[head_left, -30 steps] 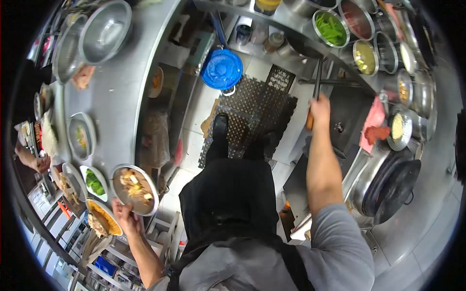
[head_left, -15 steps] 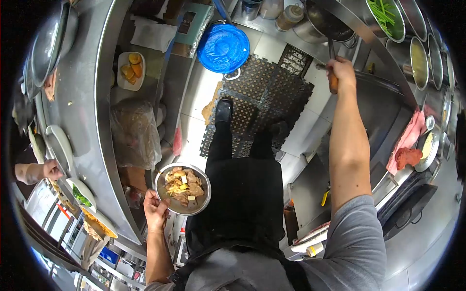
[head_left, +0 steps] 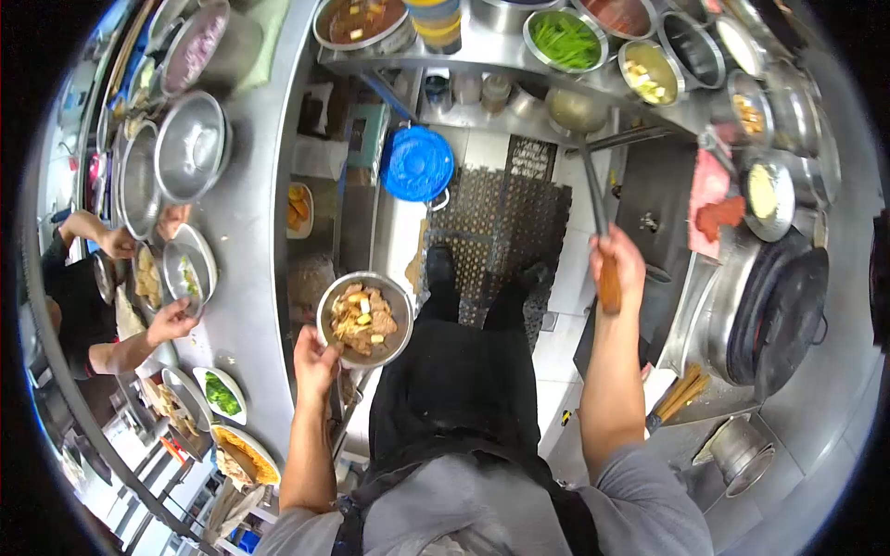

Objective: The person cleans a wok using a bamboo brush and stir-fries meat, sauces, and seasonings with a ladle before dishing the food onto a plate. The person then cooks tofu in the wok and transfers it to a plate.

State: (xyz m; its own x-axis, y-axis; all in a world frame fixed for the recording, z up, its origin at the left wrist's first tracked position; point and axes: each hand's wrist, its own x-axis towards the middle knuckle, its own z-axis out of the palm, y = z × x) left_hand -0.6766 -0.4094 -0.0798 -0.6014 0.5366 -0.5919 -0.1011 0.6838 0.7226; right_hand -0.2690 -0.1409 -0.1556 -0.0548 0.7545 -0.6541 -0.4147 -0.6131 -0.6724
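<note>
My left hand (head_left: 317, 363) grips the rim of a round metal bowl (head_left: 405, 320), thumb over its edge, in front of my left side. Pieces of meat (head_left: 364, 320) with pale yellow chunks and thin yellow strips lie in the bowl. My right hand (head_left: 619, 264) is closed around the wooden handle of a long ladle (head_left: 595, 190). Its dark metal shaft points forward, away from me, and a round metal head (head_left: 577, 109) shows at the far end, by the back shelf.
A blue-covered bucket (head_left: 416, 163) stands on the floor beside a rubber mat (head_left: 473, 208). At right are a dark-lidded pot (head_left: 788, 315) and ingredient bowls, including green vegetables (head_left: 565, 40). Across the left steel counter (head_left: 246, 278), another person's hands (head_left: 173, 322) handle dishes.
My view has shifted, showing more of the back shelf and left counter. The ladle has swung lower and closer to my body. My left hand keeps the bowl of meat.
</note>
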